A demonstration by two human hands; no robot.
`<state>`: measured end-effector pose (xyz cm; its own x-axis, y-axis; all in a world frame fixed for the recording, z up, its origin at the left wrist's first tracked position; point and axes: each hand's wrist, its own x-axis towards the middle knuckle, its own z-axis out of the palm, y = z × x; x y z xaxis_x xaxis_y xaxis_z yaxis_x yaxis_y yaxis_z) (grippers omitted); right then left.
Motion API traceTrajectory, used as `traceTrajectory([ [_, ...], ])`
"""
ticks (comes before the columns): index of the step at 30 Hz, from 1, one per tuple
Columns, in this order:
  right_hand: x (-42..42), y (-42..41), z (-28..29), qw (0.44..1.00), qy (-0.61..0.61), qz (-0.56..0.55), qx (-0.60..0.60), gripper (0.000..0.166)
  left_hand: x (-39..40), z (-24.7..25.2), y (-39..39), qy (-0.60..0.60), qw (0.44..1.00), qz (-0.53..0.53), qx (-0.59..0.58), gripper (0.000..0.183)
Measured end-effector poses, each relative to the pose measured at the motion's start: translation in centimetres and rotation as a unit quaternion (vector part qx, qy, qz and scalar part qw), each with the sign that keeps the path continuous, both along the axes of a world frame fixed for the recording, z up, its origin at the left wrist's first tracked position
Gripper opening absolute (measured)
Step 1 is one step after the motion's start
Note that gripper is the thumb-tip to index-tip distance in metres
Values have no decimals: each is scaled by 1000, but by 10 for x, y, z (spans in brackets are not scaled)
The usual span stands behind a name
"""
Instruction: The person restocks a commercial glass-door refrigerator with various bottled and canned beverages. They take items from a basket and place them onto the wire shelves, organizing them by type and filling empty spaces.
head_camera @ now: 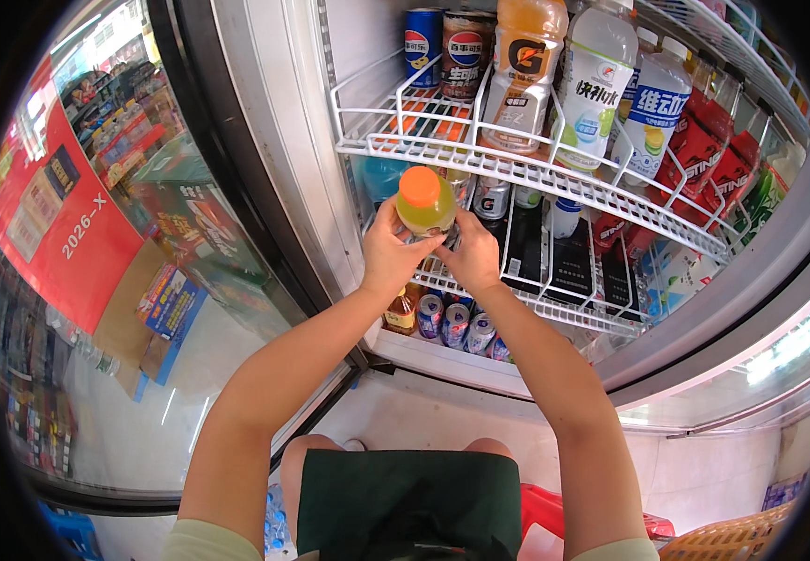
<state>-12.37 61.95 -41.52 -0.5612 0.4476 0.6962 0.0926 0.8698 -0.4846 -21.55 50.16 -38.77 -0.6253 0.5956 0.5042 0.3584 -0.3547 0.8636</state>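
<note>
A bottle of yellow-green drink with an orange cap [424, 209] is held upright between both my hands, in front of the fridge's middle wire shelf. My left hand [394, 249] grips it from the left, and my right hand [473, 252] grips it from the right. The thumbs meet near its front; its lower part is hidden. Just above is a white wire shelf [552, 168] bearing a blue Pepsi can [422, 52], a brown Pepsi can [464, 56], an orange Gatorade bottle [525, 77] and a white-labelled Gatorade bottle [590, 91]. Behind my hands, the lower shelf holds black boxes [522, 242].
The glass fridge door [236, 294] stands swung out at the left. Purple-and-silver cans [455, 324] and an amber bottle [400, 313] line the fridge bottom. Red Sting bottles [692, 144] stand at the right of the upper shelf. A yellow plastic basket [727, 538] is at the lower right.
</note>
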Motion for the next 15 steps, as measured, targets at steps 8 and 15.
traceTrajectory([
  [8,-7,11,-24,999,-26,-20,5,65,-8,-15,19,5,1000,-22,-8,66],
  [15,-12,9,-24,997,-36,-37,-61,81,-19,-14,32,28,998,-12,-59,63],
])
